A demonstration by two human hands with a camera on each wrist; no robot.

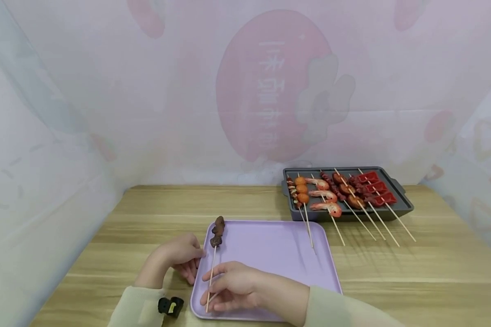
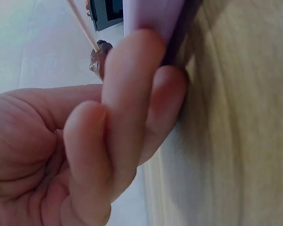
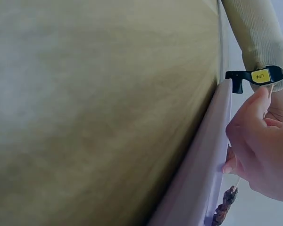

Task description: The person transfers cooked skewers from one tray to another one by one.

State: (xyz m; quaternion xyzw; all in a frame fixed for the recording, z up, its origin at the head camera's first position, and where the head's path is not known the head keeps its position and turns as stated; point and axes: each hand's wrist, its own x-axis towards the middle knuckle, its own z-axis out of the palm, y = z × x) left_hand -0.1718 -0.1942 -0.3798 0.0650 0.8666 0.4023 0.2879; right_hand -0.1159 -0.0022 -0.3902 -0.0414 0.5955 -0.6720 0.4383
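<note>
Now, right hand (image 1: pixel 239 286): thumb and fingers closed lightly on the stick of the dark meat skewer
Dark meat skewer (image 1: pixel 217 231): along the left side of the lilac tray (image 1: pixel 266 254), meat end farthest from the person; cannot tell whether it touches the tray
Left hand (image 1: pixel 182 256): fingers loosely bent at the tray's left rim, grasping nothing
Grill pan (image 1: pixel 404 206): behind and right of the tray, bearing a shrimp skewer (image 1: pixel 327 195), an orange ball skewer (image 1: pixel 302 189) and others
Wooden table (image 1: pixel 147 209): under tray and pan
</note>
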